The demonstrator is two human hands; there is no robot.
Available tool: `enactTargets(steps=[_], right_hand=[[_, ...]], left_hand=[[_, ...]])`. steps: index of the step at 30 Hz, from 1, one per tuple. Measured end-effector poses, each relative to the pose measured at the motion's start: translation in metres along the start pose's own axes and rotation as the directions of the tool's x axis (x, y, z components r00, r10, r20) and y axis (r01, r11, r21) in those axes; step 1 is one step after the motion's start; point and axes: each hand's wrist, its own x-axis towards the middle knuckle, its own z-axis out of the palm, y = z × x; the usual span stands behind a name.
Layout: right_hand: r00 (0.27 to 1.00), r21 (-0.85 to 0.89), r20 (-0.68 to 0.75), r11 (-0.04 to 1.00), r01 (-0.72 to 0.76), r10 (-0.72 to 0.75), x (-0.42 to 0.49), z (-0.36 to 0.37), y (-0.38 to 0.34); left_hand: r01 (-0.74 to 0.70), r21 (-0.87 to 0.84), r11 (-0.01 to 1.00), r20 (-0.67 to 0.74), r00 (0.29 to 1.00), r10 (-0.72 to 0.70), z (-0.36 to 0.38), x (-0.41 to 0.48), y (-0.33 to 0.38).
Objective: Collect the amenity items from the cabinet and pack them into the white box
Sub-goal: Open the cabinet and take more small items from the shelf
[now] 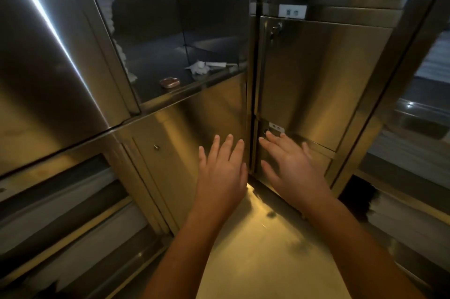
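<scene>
A stainless steel cabinet fills the head view. Its upper left compartment stands open, and on that shelf lie a small reddish-brown packet and some white wrapped amenity items. More white stacked items show dimly at the compartment's left side. My left hand is held flat with fingers spread in front of the lower left door. My right hand is also spread, its fingertips near a small lock plate on the lower right door. Neither hand holds anything. No white box is in view.
The open cabinet door swings out at the left. A closed upper right door carries a latch. White folded linen lies on low shelves at the left and more white stacks at the right. Shiny floor lies below my arms.
</scene>
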Motion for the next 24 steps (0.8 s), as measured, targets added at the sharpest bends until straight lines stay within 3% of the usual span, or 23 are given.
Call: enactTargets(steps=[9,24], right_hand=[[0.997,0.045,0.029,0.997,0.07,-0.071,0.115,0.039,0.029],[0.959,0.092,0.112,0.963,0.253,-0.262,0.32,0.072,0.104]], left_hand=[[0.055,-0.005,0.998,0.02,0.998,-0.055,0.044,0.097,-0.041],[0.234,0.04,0.971,-0.079,0.97,-0.23,0.105,0.269,-0.067]])
